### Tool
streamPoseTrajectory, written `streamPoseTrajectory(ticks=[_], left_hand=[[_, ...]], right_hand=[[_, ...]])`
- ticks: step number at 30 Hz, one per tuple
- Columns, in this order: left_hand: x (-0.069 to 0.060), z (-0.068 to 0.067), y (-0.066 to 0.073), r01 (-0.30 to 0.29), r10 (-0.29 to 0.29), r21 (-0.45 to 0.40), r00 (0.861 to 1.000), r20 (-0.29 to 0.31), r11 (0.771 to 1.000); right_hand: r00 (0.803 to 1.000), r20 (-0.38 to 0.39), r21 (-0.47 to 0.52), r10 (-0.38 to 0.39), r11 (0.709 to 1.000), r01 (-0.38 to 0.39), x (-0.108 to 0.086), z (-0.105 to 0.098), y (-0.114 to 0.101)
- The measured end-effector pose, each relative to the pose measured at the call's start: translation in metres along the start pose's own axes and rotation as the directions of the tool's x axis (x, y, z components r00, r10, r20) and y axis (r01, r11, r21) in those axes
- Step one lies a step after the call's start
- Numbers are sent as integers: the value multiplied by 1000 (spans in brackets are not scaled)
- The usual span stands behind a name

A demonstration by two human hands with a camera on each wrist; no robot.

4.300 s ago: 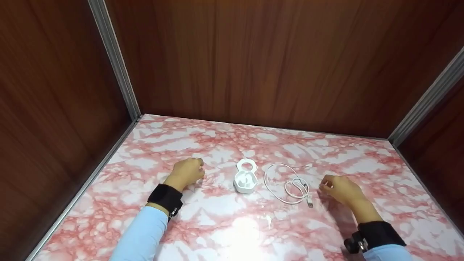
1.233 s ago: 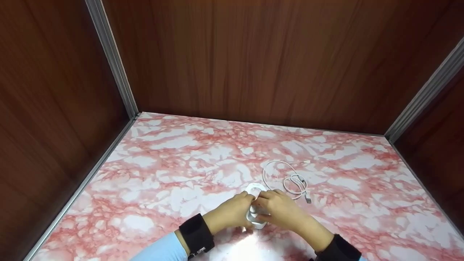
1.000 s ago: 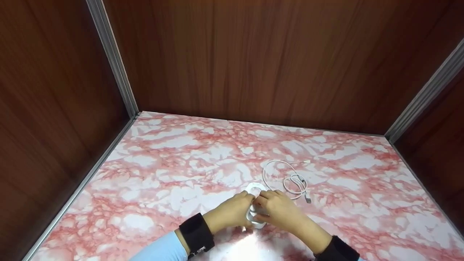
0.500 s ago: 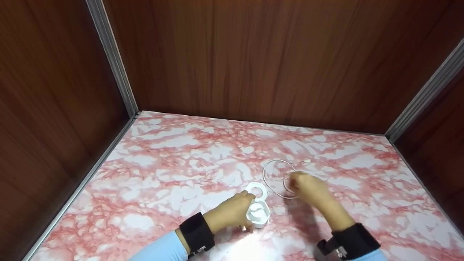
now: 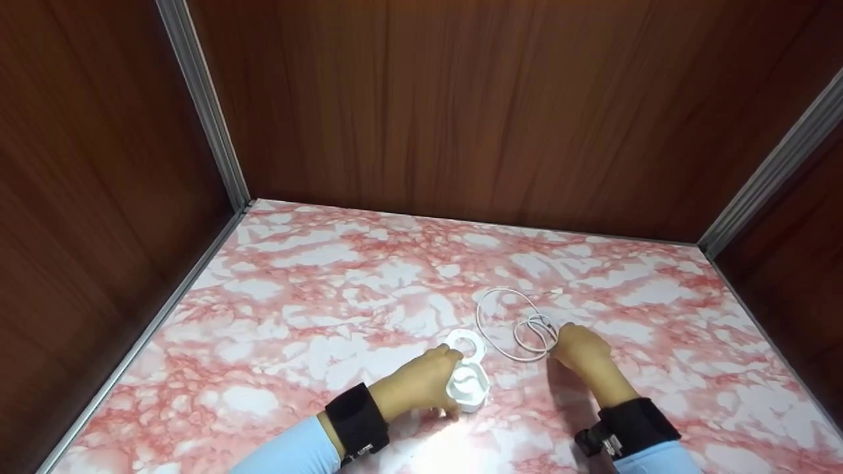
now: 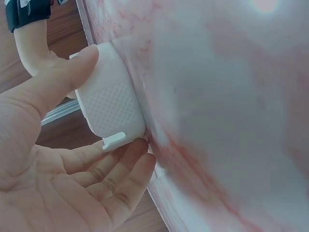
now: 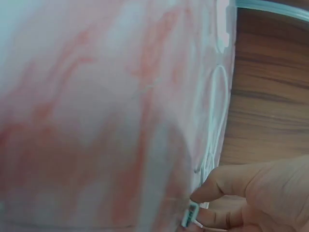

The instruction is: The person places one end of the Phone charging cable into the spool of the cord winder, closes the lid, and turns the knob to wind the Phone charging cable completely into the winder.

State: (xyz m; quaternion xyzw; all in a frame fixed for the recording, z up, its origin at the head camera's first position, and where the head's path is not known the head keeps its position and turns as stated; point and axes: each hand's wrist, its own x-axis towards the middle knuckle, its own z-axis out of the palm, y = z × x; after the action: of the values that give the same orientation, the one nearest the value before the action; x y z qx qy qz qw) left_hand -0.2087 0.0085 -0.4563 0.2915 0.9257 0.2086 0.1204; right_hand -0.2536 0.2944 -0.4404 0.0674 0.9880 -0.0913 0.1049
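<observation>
A small white six-sided case (image 5: 469, 388) sits on the table with its ring-shaped lid (image 5: 466, 343) swung back. My left hand (image 5: 425, 382) grips its left side. In the left wrist view the thumb lies on one end of the case (image 6: 110, 96), with the fingertips around the other end. A rounded white insert shows inside. To the right lies a thin white USB cable (image 5: 490, 339) in loose loops. My right hand (image 5: 581, 347) pinches its end. The USB plug (image 7: 190, 214) shows at the thumb and finger in the right wrist view.
The red-and-white marbled tabletop (image 5: 316, 296) reaches back to a dark wood panel (image 5: 461, 118). More wood panels stand at left and right, with metal strips (image 5: 214, 112) in the corners. A bright light patch (image 5: 448, 451) glares near the front.
Both hands came to the case, and it now sits nearer to me. My right hand then left it, moved right and took hold of the cable's plug end. The left hand stayed.
</observation>
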Motion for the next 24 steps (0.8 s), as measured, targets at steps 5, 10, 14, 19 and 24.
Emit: streamPoseTrajectory(ticks=[5,10,14,19,24], left_hand=[[0,0,0,7,-7,-5,1000,2,1000],[-1,-3,2,31,-31,13,999,11,999],[1,-13,9,61,-60,25,997,-51,998],[15,-29,25,38,-53,-65,969,-242,997],[28,-35,33,-38,-43,-266,955,-293,963]], right_hand=[[996,-53,79,-65,994,69,-2,-24,-6],[925,-350,246,-148,938,243,-14,-50,-26],[806,-571,357,-154,837,414,-29,-64,-50],[653,-729,417,-208,622,663,-52,-70,-80],[544,-780,433,-311,360,827,-71,-67,-97]])
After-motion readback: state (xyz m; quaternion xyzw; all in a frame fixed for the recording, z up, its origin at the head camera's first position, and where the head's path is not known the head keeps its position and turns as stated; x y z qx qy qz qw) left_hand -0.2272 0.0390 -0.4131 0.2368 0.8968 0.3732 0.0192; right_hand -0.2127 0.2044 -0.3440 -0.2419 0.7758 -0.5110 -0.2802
